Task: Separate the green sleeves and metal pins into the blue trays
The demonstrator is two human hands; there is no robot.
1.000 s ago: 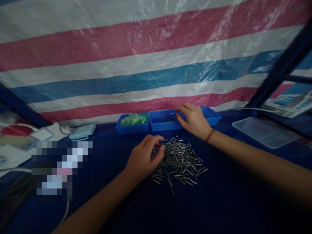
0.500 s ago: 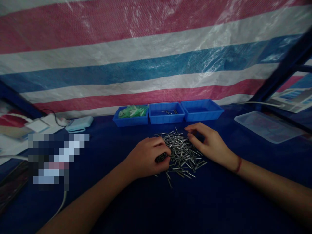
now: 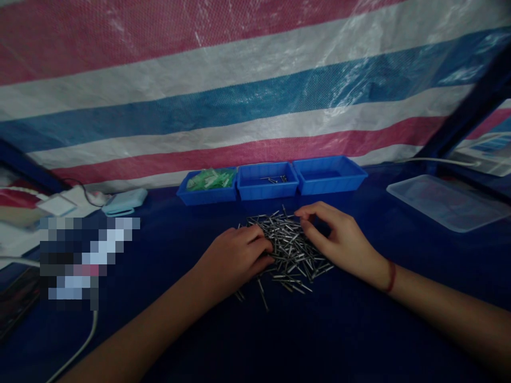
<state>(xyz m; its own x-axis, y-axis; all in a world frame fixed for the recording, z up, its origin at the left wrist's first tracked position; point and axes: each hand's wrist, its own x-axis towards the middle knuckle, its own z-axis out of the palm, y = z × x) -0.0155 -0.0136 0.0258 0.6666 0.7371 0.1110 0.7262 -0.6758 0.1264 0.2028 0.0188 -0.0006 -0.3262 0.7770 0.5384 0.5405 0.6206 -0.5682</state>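
Observation:
A loose pile of slim silver metal pins, like blind rivets [image 3: 293,247], lies on the dark blue tabletop [image 3: 255,340] between my hands. My left hand [image 3: 235,258] rests palm down on the pile's left edge, its fingers loosely bent and a little apart among the pins. Whatever lies under that palm is hidden. At the far right edge of the pile is my right hand [image 3: 339,234], with a reddish band round the wrist. Its fingers curve toward the thumb, leaving a gap, and I see nothing held in them.
Behind the pile stand three blue trays: the left tray [image 3: 207,198] holds green-and-clear packets [image 3: 211,179], the middle tray [image 3: 267,191] a few metal pins, and the right tray [image 3: 331,183] shows a bare floor. A translucent lid [image 3: 447,205] lies right; a light-blue case [image 3: 125,201] and cables lie left.
The view has shifted slightly. My left hand has moved a little left and its fingers have loosened, with some pins now showing left of it. My right hand keeps nearly the same place.

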